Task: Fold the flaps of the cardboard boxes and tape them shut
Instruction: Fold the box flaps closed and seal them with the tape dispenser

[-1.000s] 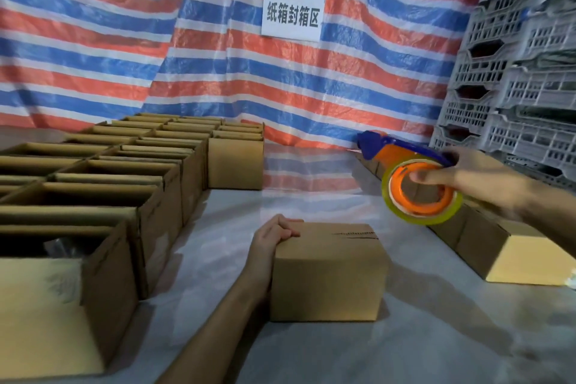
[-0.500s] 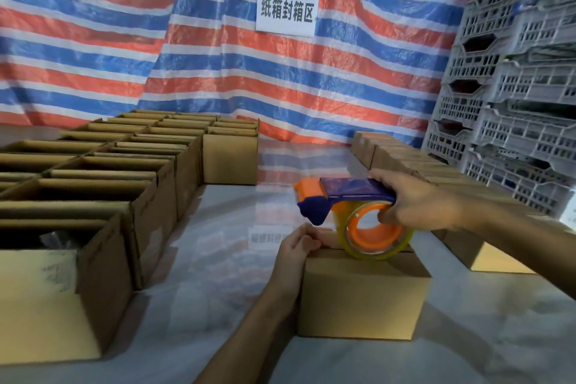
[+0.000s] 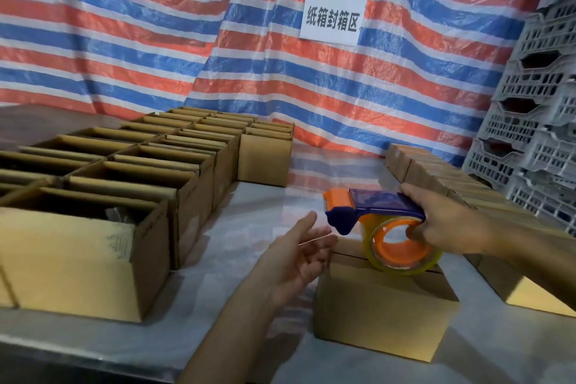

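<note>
A striped tarp [image 3: 156, 40] hangs behind the closed cardboard box [image 3: 383, 312]. Rows of open boxes [image 3: 93, 227] stand to the left of that box. To its right are stacked grey crates [image 3: 536, 134] and a row of shut boxes [image 3: 436, 171]. The roll of a tape dispenser [image 3: 386, 212] sits on the box's top, and the right hand [image 3: 445, 224] grips the dispenser. The left hand [image 3: 296, 262] hovers just left of the box, fingers straight and spread, holding nothing.

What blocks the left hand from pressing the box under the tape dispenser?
Likely nothing, so yes: the left hand hovers open just left of the box. The tape dispenser, held by the right hand, leaves the top's left end bare.
</note>
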